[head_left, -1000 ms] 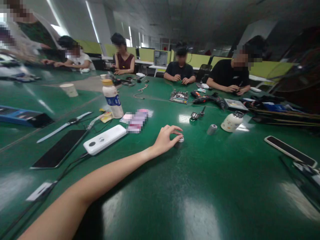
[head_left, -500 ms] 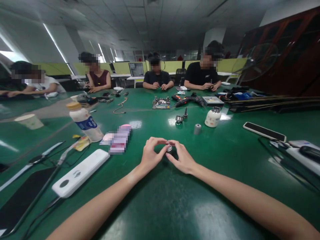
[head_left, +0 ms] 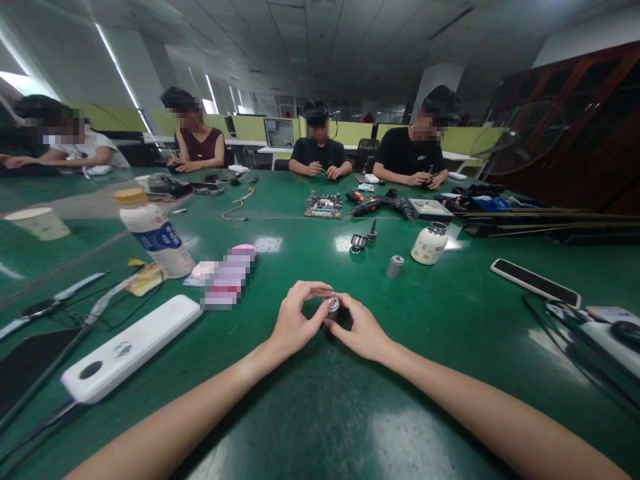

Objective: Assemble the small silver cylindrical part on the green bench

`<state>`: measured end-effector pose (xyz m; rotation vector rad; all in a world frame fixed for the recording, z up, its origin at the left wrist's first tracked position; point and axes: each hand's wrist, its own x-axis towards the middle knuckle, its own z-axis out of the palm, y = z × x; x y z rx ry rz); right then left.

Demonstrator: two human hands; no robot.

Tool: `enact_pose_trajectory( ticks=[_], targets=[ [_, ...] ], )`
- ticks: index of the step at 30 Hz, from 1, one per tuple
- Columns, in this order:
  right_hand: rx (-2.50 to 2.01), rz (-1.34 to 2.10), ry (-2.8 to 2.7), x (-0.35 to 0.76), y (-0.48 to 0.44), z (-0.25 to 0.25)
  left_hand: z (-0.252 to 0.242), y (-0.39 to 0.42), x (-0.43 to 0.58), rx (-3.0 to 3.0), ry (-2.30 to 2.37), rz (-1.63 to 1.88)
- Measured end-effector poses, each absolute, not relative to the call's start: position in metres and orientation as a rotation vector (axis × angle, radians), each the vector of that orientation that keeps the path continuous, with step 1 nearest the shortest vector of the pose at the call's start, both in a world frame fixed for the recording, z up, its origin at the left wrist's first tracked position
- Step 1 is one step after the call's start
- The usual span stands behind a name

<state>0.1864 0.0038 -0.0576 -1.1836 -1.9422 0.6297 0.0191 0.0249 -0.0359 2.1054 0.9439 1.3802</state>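
- The grey metal cylinder [head_left: 333, 307] is at the centre of the frame, roughly upright, between both hands; whether its base meets the green table [head_left: 280, 407] is hidden
- The left hand [head_left: 297, 319], left of centre, pinches it, thumb by the top edge, fingers arched behind
- The right hand [head_left: 364, 327], right of centre, pinches it from the other side, thumb at its near face; how firmly either presses, I cannot tell
- Judging by this grip, handling is under way, not finished: the cylinder has not been let go
- A second cylinder [head_left: 395, 267], right of centre, stands untouched
- Small metal parts [head_left: 358, 243] above centre and the lidless white bottle [head_left: 429, 245] at middle right lie apart, no hand on them
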Motion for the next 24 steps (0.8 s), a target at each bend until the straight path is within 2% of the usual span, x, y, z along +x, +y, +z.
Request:
enact_pose_trajectory(
  ticks=[8,24],
  targets=[
    [-1.185,0.613,-1.965,0.184,0.002,-0.057,-0.036,0.024,0.016,2.195,1.088,1.394],
    [-1.179,0.546,-1.901,0.179,0.001,-0.06,-0.037,0.027,0.009,2.306,1.071,1.268]
  ],
)
